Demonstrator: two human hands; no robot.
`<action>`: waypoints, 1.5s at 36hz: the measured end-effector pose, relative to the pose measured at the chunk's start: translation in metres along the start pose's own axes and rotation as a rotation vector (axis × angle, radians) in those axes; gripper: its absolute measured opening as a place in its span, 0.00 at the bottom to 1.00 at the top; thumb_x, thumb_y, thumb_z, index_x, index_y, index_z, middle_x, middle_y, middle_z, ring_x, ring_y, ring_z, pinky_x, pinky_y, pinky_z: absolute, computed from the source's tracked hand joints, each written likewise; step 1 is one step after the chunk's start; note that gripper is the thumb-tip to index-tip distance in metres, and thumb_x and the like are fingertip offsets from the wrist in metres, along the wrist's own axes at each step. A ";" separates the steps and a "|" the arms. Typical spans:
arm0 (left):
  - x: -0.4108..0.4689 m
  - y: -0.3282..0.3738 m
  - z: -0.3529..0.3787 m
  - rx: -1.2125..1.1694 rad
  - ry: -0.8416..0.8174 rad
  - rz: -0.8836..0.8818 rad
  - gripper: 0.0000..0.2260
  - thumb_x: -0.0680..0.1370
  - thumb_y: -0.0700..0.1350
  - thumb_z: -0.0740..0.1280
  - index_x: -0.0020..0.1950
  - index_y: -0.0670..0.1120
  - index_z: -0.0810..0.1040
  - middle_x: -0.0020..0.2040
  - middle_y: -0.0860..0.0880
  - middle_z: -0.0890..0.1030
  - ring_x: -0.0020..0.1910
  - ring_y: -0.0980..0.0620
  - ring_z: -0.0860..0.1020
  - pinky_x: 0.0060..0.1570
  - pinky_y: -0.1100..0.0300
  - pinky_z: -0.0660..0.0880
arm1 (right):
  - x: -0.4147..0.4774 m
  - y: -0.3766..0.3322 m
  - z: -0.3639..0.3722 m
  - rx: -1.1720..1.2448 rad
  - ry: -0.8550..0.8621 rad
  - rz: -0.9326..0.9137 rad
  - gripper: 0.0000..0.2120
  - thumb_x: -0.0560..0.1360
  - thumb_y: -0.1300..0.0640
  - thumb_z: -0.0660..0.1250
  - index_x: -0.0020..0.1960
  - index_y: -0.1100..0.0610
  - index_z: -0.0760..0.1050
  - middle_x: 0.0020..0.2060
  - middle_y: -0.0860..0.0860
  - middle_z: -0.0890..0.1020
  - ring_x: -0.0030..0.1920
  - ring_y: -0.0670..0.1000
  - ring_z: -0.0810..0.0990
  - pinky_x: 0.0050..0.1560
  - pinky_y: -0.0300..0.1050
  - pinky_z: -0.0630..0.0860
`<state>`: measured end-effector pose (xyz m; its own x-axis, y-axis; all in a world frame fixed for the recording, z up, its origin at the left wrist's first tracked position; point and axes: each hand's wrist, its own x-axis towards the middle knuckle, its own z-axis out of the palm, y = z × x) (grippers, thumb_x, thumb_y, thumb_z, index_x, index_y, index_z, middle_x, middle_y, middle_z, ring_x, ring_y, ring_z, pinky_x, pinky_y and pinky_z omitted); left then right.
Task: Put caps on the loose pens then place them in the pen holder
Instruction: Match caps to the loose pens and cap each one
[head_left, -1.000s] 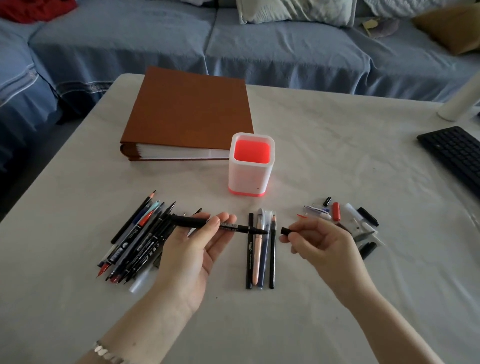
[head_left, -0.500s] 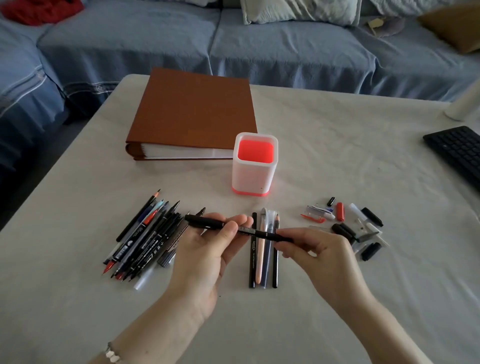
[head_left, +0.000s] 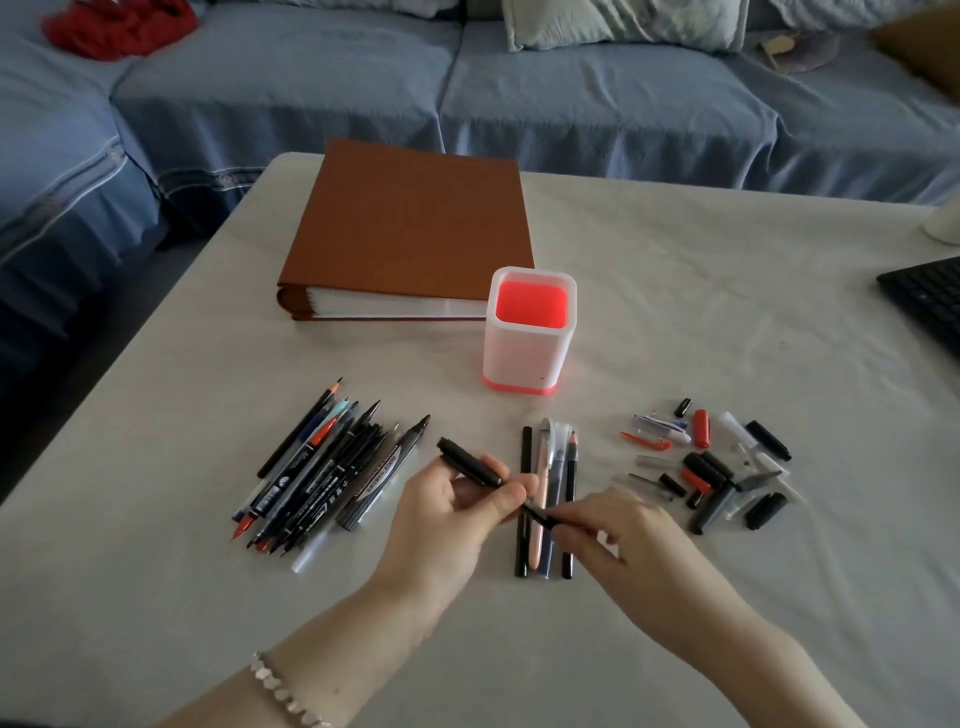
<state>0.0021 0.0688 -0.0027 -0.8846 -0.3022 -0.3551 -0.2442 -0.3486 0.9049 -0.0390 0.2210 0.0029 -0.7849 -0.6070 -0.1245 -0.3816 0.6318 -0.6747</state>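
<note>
Hands on the black pen (head_left: 470, 462), just in front of the pen holder (head_left: 524, 353), on my side of it. My left hand (head_left: 452, 514) pinches the barrel between thumb and fingers, its far end poking out to the left. My right hand (head_left: 623, 535) grips the other end, fingertips curled round what looks like the cap (head_left: 540, 516). It's blurred there, so I can't tell whether it's fully seated.

Beneath my hands, straight in front of the holder, a row of four pens (head_left: 525, 452) lies side by side on the table (head_left: 727, 312). Left of the holder sits the heap of loose pens (head_left: 322, 478), tips bare. Right of it, the scatter of caps (head_left: 711, 467). Just behind the holder lies a brown binder (head_left: 410, 228).
</note>
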 end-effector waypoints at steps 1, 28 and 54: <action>0.002 -0.002 -0.004 0.121 0.005 0.008 0.07 0.69 0.36 0.71 0.39 0.43 0.74 0.42 0.39 0.84 0.43 0.50 0.83 0.50 0.59 0.78 | 0.001 0.000 0.002 -0.008 -0.018 -0.001 0.08 0.76 0.54 0.63 0.51 0.50 0.79 0.33 0.36 0.72 0.42 0.38 0.69 0.45 0.29 0.65; 0.030 -0.014 -0.063 1.513 0.113 0.356 0.12 0.61 0.35 0.75 0.43 0.39 0.80 0.36 0.42 0.81 0.36 0.39 0.78 0.35 0.53 0.76 | 0.039 0.010 0.028 -0.301 0.142 0.182 0.12 0.76 0.50 0.57 0.54 0.49 0.76 0.49 0.48 0.80 0.50 0.53 0.78 0.44 0.44 0.72; 0.008 0.007 -0.025 0.726 0.009 0.279 0.08 0.73 0.42 0.67 0.43 0.56 0.75 0.31 0.54 0.79 0.32 0.61 0.76 0.36 0.66 0.72 | 0.030 0.097 -0.060 -0.447 0.315 0.506 0.07 0.73 0.56 0.61 0.42 0.59 0.72 0.37 0.53 0.75 0.37 0.56 0.72 0.31 0.43 0.65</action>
<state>0.0037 0.0417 -0.0054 -0.9491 -0.3015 -0.0908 -0.2146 0.4086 0.8871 -0.1284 0.2928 -0.0224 -0.9945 -0.0659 -0.0817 -0.0463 0.9741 -0.2215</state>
